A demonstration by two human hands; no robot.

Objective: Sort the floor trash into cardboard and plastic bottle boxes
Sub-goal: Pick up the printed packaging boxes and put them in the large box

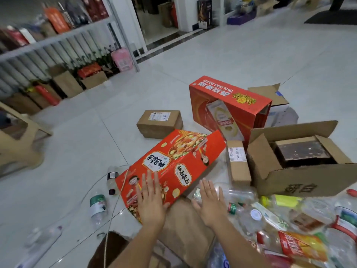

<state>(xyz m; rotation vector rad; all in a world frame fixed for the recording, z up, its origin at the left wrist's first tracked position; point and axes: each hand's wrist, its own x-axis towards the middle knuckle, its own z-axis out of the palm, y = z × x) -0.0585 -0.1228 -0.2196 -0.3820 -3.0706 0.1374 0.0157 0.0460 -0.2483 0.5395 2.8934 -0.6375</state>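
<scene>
Head view: plastic bottles [301, 246] lie heaped at lower right. The left grip [150, 198], fingers straight and spread, lies flat on the tilted red food carton [173, 163] on the floor. The right grip [209, 204], also spread, seems to touch a clear bottle [237, 192]. Beyond stand an open cardboard box [289, 180] and a red beer carton [222, 97].

Our tally of cardboard, bottles and hands
We count two red printed cardboard cartons, a food-picture carton [173, 163] and a beer carton [228, 105]; four plain brown cardboard boxes, a small closed box [160, 124], a narrow labelled box [238, 167], a large open box [309, 178] and a far open box [266, 91]; three loose clear plastic bottles that we can make out at left, a dark-label bottle [112, 179], a green-label bottle [97, 206] and a blurred clear bottle [44, 235]; one heap of plastic bottles [289, 219], too tangled for us to count; two hands, a left hand [150, 198] and a right hand [210, 204]
</scene>
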